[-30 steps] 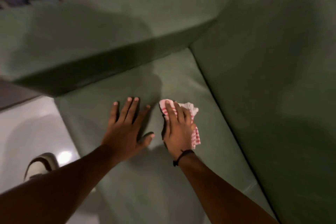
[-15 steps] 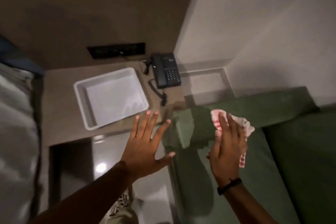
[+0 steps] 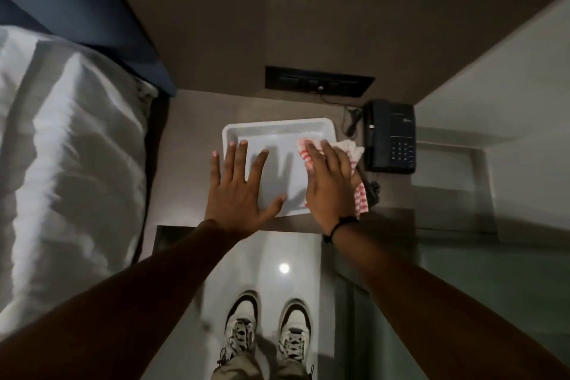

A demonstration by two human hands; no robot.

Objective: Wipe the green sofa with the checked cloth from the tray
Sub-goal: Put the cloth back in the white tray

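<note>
The red-and-white checked cloth (image 3: pixel 354 153) is bunched under my right hand (image 3: pixel 331 185), which grips it over the right edge of the white tray (image 3: pixel 274 129) on the side table. My left hand (image 3: pixel 239 191) hovers flat over the tray's left half, fingers spread, holding nothing. Only a dark green edge of the sofa (image 3: pixel 509 287) shows at the lower right, beneath my right forearm.
A black telephone (image 3: pixel 390 140) with its cord sits just right of the tray. A black socket panel (image 3: pixel 319 82) is on the wall behind. A bed with white bedding (image 3: pixel 68 148) fills the left. My shoes (image 3: pixel 268 327) stand on the glossy floor below.
I turned from the sofa seat to the side table. Both hands left the sofa and came over the tray, the right still carrying the cloth.
</note>
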